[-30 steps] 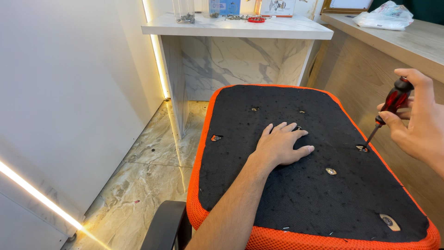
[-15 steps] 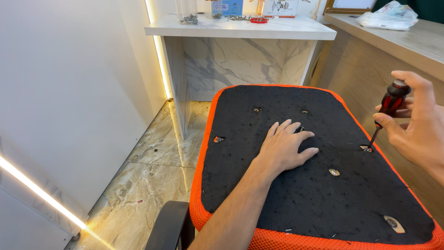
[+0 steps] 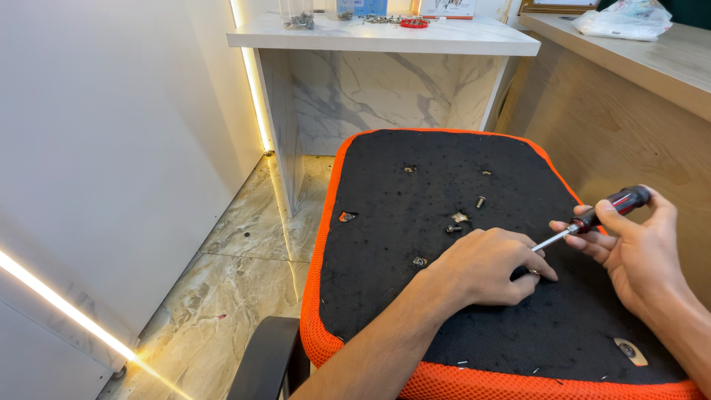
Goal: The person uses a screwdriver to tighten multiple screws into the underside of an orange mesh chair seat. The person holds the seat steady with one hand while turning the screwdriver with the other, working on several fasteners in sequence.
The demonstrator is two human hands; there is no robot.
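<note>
- An upturned chair seat (image 3: pixel 415 311), black fabric underneath with an orange mesh rim, lay below the camera.
- The left hand (image 3: pixel 485 267) rested palm down near the seat's middle, fingertips curled at the screwdriver's tip.
- The right hand (image 3: pixel 637 248) gripped a red-and-black-handled screwdriver (image 3: pixel 592 218) by the seat's right edge, its shaft angled down toward the left hand.
- Loose silver bolts (image 3: pixel 461 218) lay just beyond the left hand.
- A white marble-topped desk (image 3: pixel 385 37) stood past the seat's far edge.
</note>
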